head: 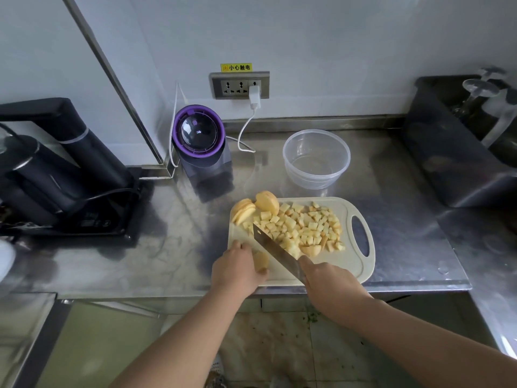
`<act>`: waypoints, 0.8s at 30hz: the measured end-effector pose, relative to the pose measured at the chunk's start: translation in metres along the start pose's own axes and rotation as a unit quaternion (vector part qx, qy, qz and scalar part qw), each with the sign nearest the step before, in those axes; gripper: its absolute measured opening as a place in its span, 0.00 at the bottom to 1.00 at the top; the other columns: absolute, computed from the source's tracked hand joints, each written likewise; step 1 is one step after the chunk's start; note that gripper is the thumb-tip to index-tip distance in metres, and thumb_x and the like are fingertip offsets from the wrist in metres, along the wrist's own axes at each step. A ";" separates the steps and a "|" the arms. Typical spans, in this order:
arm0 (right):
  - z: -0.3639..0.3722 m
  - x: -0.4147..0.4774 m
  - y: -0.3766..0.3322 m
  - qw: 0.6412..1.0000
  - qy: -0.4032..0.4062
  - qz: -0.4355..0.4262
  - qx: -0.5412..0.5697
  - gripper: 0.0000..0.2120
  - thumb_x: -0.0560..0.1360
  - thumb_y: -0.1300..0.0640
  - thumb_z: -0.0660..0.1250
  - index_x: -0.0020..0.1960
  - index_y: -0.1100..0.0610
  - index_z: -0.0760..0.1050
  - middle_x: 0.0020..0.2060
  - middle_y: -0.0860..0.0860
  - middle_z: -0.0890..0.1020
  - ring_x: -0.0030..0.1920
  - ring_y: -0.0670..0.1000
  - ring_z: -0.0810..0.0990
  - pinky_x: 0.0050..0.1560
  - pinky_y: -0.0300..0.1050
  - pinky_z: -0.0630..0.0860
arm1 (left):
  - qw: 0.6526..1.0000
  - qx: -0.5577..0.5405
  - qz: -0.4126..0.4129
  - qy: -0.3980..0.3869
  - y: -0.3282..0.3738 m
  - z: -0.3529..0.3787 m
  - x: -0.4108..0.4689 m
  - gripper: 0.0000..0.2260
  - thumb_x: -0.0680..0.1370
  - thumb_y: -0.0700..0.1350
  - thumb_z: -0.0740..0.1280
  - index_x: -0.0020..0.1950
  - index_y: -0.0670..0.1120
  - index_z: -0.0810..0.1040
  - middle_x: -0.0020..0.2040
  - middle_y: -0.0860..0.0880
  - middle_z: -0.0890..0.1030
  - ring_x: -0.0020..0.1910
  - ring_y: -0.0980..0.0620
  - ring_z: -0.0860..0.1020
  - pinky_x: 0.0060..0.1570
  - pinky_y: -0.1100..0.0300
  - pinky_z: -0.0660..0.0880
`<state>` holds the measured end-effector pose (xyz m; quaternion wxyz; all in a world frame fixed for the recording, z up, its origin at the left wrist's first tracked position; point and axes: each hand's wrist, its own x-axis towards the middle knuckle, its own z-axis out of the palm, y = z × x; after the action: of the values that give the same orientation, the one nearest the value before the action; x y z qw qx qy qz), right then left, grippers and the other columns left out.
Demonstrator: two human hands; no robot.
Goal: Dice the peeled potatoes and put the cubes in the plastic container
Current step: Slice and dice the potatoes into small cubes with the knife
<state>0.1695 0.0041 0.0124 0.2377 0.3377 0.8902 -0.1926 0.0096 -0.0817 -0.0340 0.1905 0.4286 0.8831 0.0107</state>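
A beige cutting board (pixel 355 264) lies at the counter's front edge. A heap of potato cubes (pixel 305 226) covers its middle. Uncut potato slices and a half (pixel 253 207) sit at its far left corner. My left hand (pixel 237 268) holds a potato piece (pixel 260 261) down on the board's near left part. My right hand (pixel 327 278) grips the handle of a cleaver (pixel 275 250), whose blade slants up and left beside that piece. The clear plastic container (pixel 316 158) stands empty behind the board.
A purple-rimmed appliance (pixel 200 138) stands left of the container, its white cable plugged into the wall socket (pixel 240 85). A black kettle set (pixel 56 169) occupies the left counter. A dark sink (pixel 458 147) lies at the right. Bare steel counter (pixel 167 247) stretches left of the board.
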 end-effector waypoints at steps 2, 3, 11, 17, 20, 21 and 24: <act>0.003 0.000 -0.001 1.000 0.002 -0.001 -0.008 0.17 0.80 0.63 0.57 0.66 0.52 0.59 0.42 0.51 0.76 0.40 0.51 0.78 0.40 0.45 0.77 | 0.999 -0.040 -0.004 -0.001 -0.005 0.002 -0.003 0.25 0.75 0.59 0.67 0.65 0.47 0.70 0.63 0.49 0.70 0.55 0.48 0.77 0.47 0.56 0.75; 0.004 0.000 -0.001 1.000 0.003 -0.002 -0.011 0.17 0.80 0.63 0.58 0.66 0.52 0.59 0.42 0.51 0.75 0.39 0.50 0.77 0.38 0.43 0.76 | 0.998 -0.059 -0.002 -0.003 -0.007 0.003 -0.004 0.24 0.74 0.58 0.69 0.65 0.47 0.70 0.62 0.49 0.70 0.54 0.48 0.77 0.48 0.56 0.76; 0.007 -0.004 -0.008 1.000 -0.009 -0.009 -0.007 0.18 0.80 0.64 0.59 0.66 0.50 0.60 0.38 0.48 0.72 0.41 0.48 0.78 0.40 0.41 0.77 | 0.995 -0.100 -0.004 0.021 -0.005 0.008 -0.008 0.22 0.75 0.55 0.70 0.65 0.47 0.72 0.62 0.50 0.70 0.55 0.49 0.77 0.50 0.57 0.74; 0.007 -0.005 -0.009 1.000 -0.005 -0.017 -0.015 0.18 0.80 0.65 0.58 0.66 0.52 0.60 0.36 0.48 0.71 0.37 0.48 0.75 0.35 0.39 0.72 | 0.994 -0.101 -0.012 0.027 -0.006 0.010 -0.007 0.19 0.75 0.53 0.69 0.63 0.47 0.73 0.61 0.50 0.72 0.53 0.49 0.78 0.48 0.57 0.75; 0.007 -0.007 -0.011 1.000 -0.015 -0.015 -0.017 0.18 0.79 0.65 0.59 0.66 0.52 0.60 0.37 0.48 0.71 0.37 0.47 0.75 0.35 0.40 0.72 | 0.993 -0.111 -0.016 0.034 -0.005 0.013 -0.007 0.18 0.76 0.52 0.69 0.62 0.47 0.73 0.60 0.50 0.73 0.53 0.49 0.78 0.47 0.58 0.75; 0.005 -0.007 -0.011 1.000 -0.013 -0.013 -0.015 0.19 0.79 0.65 0.59 0.66 0.51 0.60 0.38 0.48 0.72 0.37 0.48 0.75 0.36 0.40 0.74 | 0.992 -0.118 -0.018 0.034 -0.005 0.013 -0.008 0.18 0.75 0.52 0.69 0.62 0.47 0.73 0.60 0.50 0.73 0.52 0.49 0.78 0.47 0.58 0.76; -0.004 -0.007 -0.009 1.000 0.001 -0.004 -0.008 0.19 0.79 0.65 0.57 0.66 0.52 0.59 0.40 0.49 0.75 0.40 0.50 0.78 0.41 0.44 0.78 | 0.991 -0.130 -0.014 0.037 -0.007 0.015 -0.010 0.20 0.75 0.55 0.70 0.63 0.48 0.72 0.61 0.52 0.71 0.52 0.51 0.78 0.47 0.57 0.77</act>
<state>0.1671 -0.0042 0.0211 0.2383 0.3330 0.8931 -0.1862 0.0152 -0.0959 -0.0456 0.2124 0.3867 0.8866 0.1386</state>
